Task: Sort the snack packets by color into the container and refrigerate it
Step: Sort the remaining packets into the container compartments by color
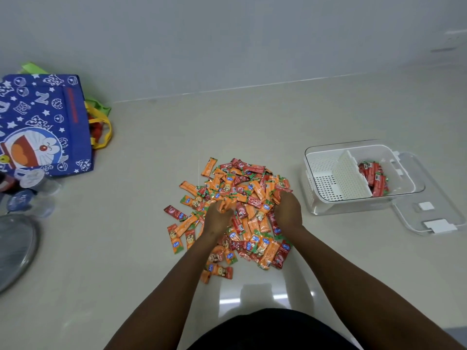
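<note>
A heap of orange and red snack packets [242, 195] lies on the pale floor in front of me. Both hands rest on the heap. My left hand [217, 218] is closed around a few orange packets at its fingertips. My right hand [288, 210] lies palm down on the pile with its fingers curled over packets near the heap's right edge. To the right stands a clear container [364, 200] with a white perforated insert and a divider [351, 175]. Several red packets [374, 175] lie in its right compartment; the left compartment holds nothing.
The container's clear lid [429, 218] lies on the floor at its right. A blue cartoon tote bag [45, 125] with yellow handles sits at the left, with plastic jars [38, 188] and a round metal lid [15, 248] below it. A wall runs behind.
</note>
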The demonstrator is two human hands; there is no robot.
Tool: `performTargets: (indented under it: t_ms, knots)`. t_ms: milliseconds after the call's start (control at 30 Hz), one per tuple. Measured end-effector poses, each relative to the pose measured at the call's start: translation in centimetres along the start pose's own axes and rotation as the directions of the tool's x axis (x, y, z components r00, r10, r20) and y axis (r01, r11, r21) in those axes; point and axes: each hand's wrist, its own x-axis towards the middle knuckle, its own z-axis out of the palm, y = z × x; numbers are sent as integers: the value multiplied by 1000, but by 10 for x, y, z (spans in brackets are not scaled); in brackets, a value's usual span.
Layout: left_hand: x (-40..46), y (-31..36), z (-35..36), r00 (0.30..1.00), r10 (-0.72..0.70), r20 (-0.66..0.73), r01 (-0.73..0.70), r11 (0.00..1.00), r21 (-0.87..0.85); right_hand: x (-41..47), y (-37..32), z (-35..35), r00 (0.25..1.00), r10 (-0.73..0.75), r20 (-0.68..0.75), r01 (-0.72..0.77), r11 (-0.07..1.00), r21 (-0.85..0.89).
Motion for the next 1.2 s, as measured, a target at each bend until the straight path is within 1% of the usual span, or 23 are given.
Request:
performTargets:
  t_ms: [67, 100, 133, 233, 267, 333, 367, 433, 467, 500, 567, 600, 667, 733, 767, 833, 867, 933, 1000, 1067, 1133, 1200]
  knots:
    - [-2, 6, -14, 998, -53, -24, 51, 996, -67, 1, -3, 4, 999, 48, -20, -50, 991, -120]
    - [-1, 5, -21, 997, -72, -36, 70, 995, -67, 1, -4, 5, 996, 82, -34, -86, 985, -149]
    - [-1, 4, -27, 996, -86, -36, 84, 995, -47, 0, -5, 6, 995, 87, -40, -92, 984, -153]
    - [-2, -6, -37, 994, -108, -18, 108, 994, 29, 0, -3, 13, 1000, 30, 3, -30, 987, -156]
    - [-2, -9, -37, 994, -109, -10, 109, 992, 69, 2, 0, 15, 999, 36, 23, -32, 985, -170]
    - [-4, -16, -33, 997, -78, -6, 78, 975, 207, 4, 0, 13, 998, 60, 36, -54, 987, -154]
    - [-6, -18, -30, 997, -72, 4, 68, 954, 291, 3, -1, 12, 998, 59, 34, -55, 993, -107]
    - [-7, -23, -25, 998, -57, 15, 43, 888, 458, 1, -6, 4, 998, 60, 36, -61, 997, 55]
    - [-6, -27, -23, 998, -53, 20, 35, 858, 512, 0, -7, 1, 994, 85, 70, -94, 986, 138]
    - [-4, -31, -22, 998, -59, 12, 43, 840, 540, 0, -8, -2, 984, 119, 129, -145, 966, 216]
    - [2, -38, -19, 998, -61, -13, 58, 846, 529, 1, -8, -5, 941, 202, 271, -291, 893, 344]
    - [1, -37, -18, 999, -44, -29, 53, 875, 481, 0, -8, -6, 920, 228, 319, -344, 859, 378]
    - [-3, -32, -21, 998, -20, -54, 36, 954, 296, -5, -12, -7, 885, 274, 376, -425, 805, 413]
    - [-3, -31, -25, 995, -93, -47, 96, 993, 62, -12, -20, -4, 842, 381, 382, -523, 750, 405]
    - [-1, -32, -28, 985, -170, -32, 167, 984, -69, -16, -24, 1, 812, 450, 372, -576, 722, 384]
    - [6, -40, -36, 955, -296, -2, 282, 912, -296, -21, -33, 12, 755, 567, 328, -655, 672, 346]
    - [8, -44, -40, 942, -334, 17, 315, 869, -381, -23, -38, 16, 753, 588, 297, -658, 678, 327]
    - [7, -51, -52, 918, -394, 40, 355, 774, -524, -25, -46, 23, 782, 572, 248, -623, 727, 288]
    - [4, -54, -66, 910, -413, -13, 325, 735, -595, -26, -52, 24, 797, 556, 236, -604, 746, 279]
    - [6, -62, -79, 898, -427, -101, 282, 737, -614, -25, -58, 21, 793, 557, 247, -609, 731, 307]
    - [12, -69, -89, 894, -426, -137, 262, 747, -611, -24, -62, 16, 783, 557, 275, -621, 677, 396]
    - [13, -69, -94, 904, -400, -154, 248, 782, -571, -22, -61, 11, 755, 547, 363, -654, 587, 476]
